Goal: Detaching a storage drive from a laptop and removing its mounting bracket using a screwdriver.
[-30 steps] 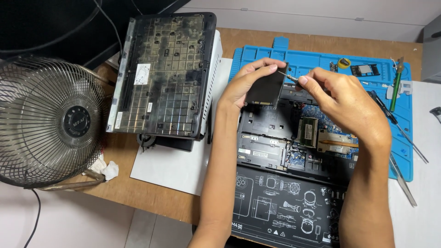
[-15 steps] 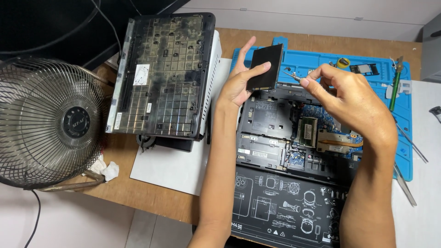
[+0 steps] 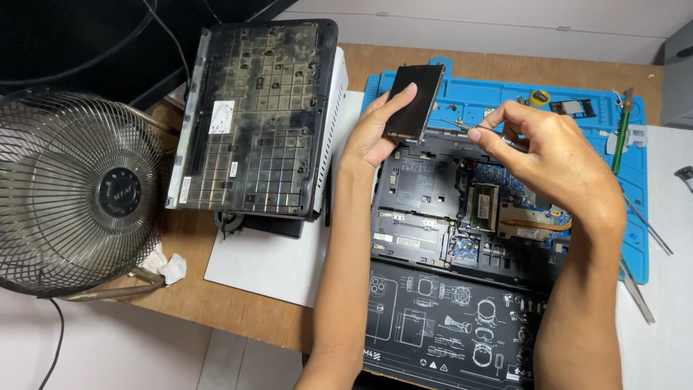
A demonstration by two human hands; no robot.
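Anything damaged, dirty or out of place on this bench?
The removed cover, upside down at left, is coated in grime. A crumpled tissue lies by the fan. Nothing looks spilled or broken.

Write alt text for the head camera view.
The left hand lifts a flat black drive above an opened laptop on a blue mat, while the right hand pinches a thin screwdriver beside it.

A single head-worn camera looks steeply down from above and close in at a brown wooden bench point(image 3: 216, 303), facing its far edge. The bench's near edge crosses the lower frame, pale floor below it. Both forearms enter from the bottom. No other view shares the scene.
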